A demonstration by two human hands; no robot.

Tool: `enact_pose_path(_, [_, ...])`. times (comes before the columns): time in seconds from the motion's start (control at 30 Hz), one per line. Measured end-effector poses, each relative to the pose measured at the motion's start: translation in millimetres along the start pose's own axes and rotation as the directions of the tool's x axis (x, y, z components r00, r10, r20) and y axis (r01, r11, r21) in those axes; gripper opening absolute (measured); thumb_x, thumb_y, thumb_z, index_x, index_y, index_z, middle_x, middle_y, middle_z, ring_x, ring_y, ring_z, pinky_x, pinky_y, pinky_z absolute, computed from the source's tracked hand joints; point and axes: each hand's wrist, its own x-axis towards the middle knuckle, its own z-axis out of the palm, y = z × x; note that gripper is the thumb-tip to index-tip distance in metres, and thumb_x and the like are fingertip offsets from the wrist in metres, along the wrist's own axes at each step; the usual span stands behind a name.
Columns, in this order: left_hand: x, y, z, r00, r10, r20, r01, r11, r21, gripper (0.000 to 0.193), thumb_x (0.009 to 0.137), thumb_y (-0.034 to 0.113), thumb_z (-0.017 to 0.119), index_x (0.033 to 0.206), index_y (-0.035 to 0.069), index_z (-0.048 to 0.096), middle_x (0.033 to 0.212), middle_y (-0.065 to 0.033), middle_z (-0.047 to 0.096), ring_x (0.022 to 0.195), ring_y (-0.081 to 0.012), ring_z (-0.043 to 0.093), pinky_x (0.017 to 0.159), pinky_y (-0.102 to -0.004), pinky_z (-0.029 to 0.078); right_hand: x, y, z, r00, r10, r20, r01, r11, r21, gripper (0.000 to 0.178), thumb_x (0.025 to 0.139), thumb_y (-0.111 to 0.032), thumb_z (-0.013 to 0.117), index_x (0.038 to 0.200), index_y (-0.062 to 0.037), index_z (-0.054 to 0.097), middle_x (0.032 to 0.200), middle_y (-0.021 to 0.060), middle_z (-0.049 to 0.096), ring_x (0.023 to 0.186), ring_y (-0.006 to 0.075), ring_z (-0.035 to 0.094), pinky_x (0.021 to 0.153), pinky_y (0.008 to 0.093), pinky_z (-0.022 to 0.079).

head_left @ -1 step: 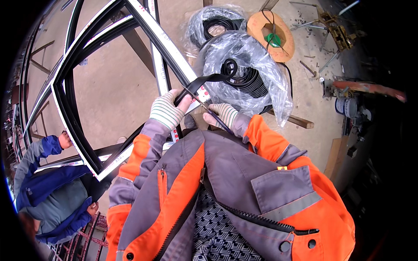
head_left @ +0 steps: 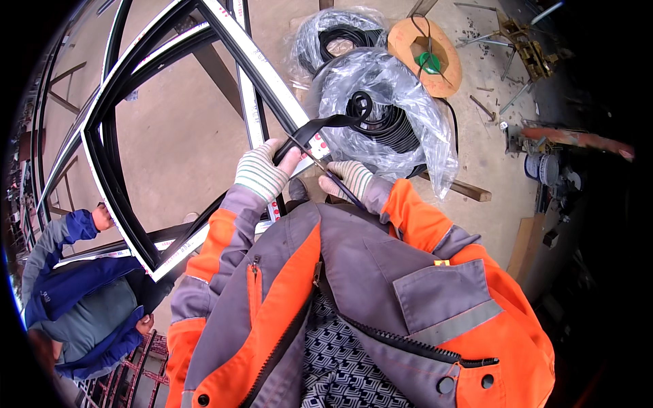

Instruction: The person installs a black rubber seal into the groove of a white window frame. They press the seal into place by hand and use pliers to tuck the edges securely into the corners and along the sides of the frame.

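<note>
Holding a flat black strip (head_left: pixel 325 124) in a striped glove, a person's left hand (head_left: pixel 262 168) steadies it at the corner of a white frame (head_left: pixel 257 57) lined in black, as the right hand (head_left: pixel 348 178) brings a slim, dark-handled tool (head_left: pixel 345 190) against it. The left grip is closed, thumb and fingers pinching the strip; the right grip is curled around the tool, whose metal end crosses the strip beside the left thumb. Whether that end is a blade cannot be told. The strip loops away toward a black coil (head_left: pixel 396 129) in clear plastic wrapping (head_left: pixel 435 139) on the floor (head_left: pixel 183 149).

By its bends and loops, the strip looks light, rubbery and supple, unlikely to break but apt to twist or slide under a cloth glove. The surest hold would seem to be a flat pinch close to the tool, fingers clear of its metal end, with the coil side left slack.

Red and dark printing runs along the frame's white faces, with red dots near the held corner; it is small and slanted. A yellow tab (head_left: pixel 441 263) marks the wearer's chest pocket, and a pale mark, too small to read, shows on a co-worker's blue jacket (head_left: pixel 42 275).
</note>
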Motion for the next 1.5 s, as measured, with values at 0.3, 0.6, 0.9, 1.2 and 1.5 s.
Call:
enact_pose_path(0.3, [-5.6, 8.4, -1.5, 1.000, -0.016, -0.009, 0.017, 0.999, 0.028, 0.037, 0.094, 0.031, 0.068, 0.108, -0.002, 0.069, 0.083, -0.0135, 0.070, 0.075, -0.0156, 0.064, 0.075, -0.0317, 0.053, -0.8, 5.9, 3.1, 0.998, 0.063, 0.017, -0.065, 0.979, 0.195, 0.014, 0.091, -0.016, 0.072, 0.096, -0.0025, 0.069, 0.074, 0.0015, 0.065, 0.067, 0.0108, 0.061, 0.059, 0.0300, 0.050])
enact_pose_path(0.6, [-1.2, -9.7, 3.7, 1.000, -0.001, 0.002, 0.001, 0.992, -0.124, 0.032, 0.098, 0.027, 0.064, 0.110, -0.002, 0.069, 0.084, -0.0057, 0.068, 0.079, -0.0114, 0.060, 0.078, -0.0285, 0.050, 2.8, 10.8, 0.6, 1.000, -0.014, 0.018, 0.015, 0.999, -0.035, 0.017, 0.093, -0.018, 0.069, 0.097, -0.0019, 0.068, 0.076, 0.0045, 0.068, 0.067, 0.0141, 0.064, 0.058, 0.0285, 0.051])
enact_pose_path(0.9, [1.9, -11.0, -0.7, 1.000, 0.014, 0.025, -0.009, 0.988, -0.155, 0.028, 0.100, 0.026, 0.061, 0.103, -0.001, 0.068, 0.075, -0.0003, 0.061, 0.070, -0.0080, 0.051, 0.066, -0.0269, 0.046, 4.9, -3.6, -2.5, 0.997, 0.053, 0.056, -0.056, 0.997, 0.048, 0.046, 0.095, -0.042, 0.064, 0.112, 0.0010, 0.065, 0.086, 0.0170, 0.069, 0.078, 0.0283, 0.065, 0.073, 0.0385, 0.051])
enact_pose_path(1.2, [1.2, -6.0, -1.1, 0.999, 0.020, 0.035, -0.015, 0.990, -0.141, 0.027, 0.098, 0.025, 0.064, 0.104, -0.002, 0.068, 0.078, -0.0049, 0.064, 0.072, -0.0092, 0.054, 0.068, -0.0276, 0.047, 0.8, -4.8, -0.5, 0.996, -0.071, -0.054, 0.066, 0.993, -0.096, 0.019, 0.089, -0.021, 0.066, 0.085, -0.0035, 0.070, 0.068, 0.0098, 0.066, 0.063, 0.0214, 0.066, 0.061, 0.0342, 0.051])
enact_pose_path(1.5, [1.9, -17.8, 3.4, 0.998, 0.049, 0.025, -0.046, 0.992, -0.117, 0.030, 0.097, 0.025, 0.066, 0.109, -0.003, 0.068, 0.085, -0.0071, 0.068, 0.078, -0.0108, 0.059, 0.073, -0.0283, 0.050, -3.1, -3.9, 0.8, 0.999, -0.047, -0.007, 0.045, 0.972, -0.230, 0.015, 0.092, -0.016, 0.061, 0.090, -0.0057, 0.071, 0.088, 0.0133, 0.072, 0.079, 0.0252, 0.071, 0.072, 0.0338, 0.056])
